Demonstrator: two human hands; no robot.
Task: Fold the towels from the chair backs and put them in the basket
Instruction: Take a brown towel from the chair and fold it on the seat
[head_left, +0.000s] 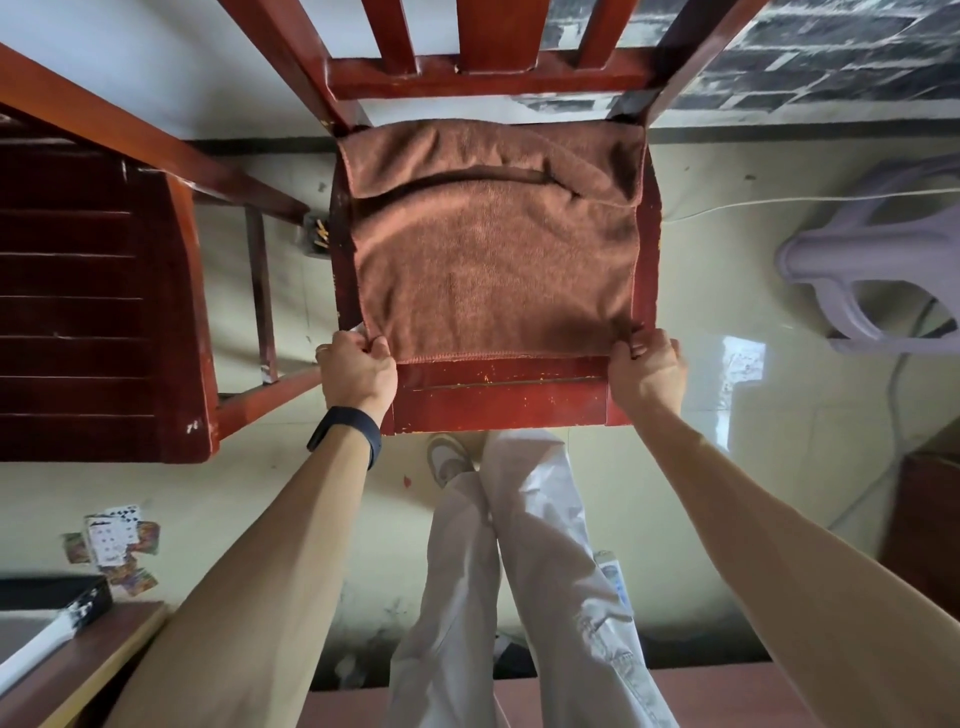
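Two hands pinch the near corners of one brown terry towel (493, 270), which lies flat on a red lacquered chair seat (498, 400). The left hand (358, 366) is at 7 o'clock and the right hand (647, 366) at 5 o'clock, fingers curled on the stitched hem. The towel's far edge is doubled over. Bare seat rim frames three sides. A slatted chair (78, 312) stands at 9 o'clock and a lavender plastic stool (872, 260) at 3 o'clock.

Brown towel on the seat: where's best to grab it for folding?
By its two near corners, from the front of the chair seat, as the left hand and right hand do. The brown towel lies flat there, near hem straight, so pinched corners likely keep it square.
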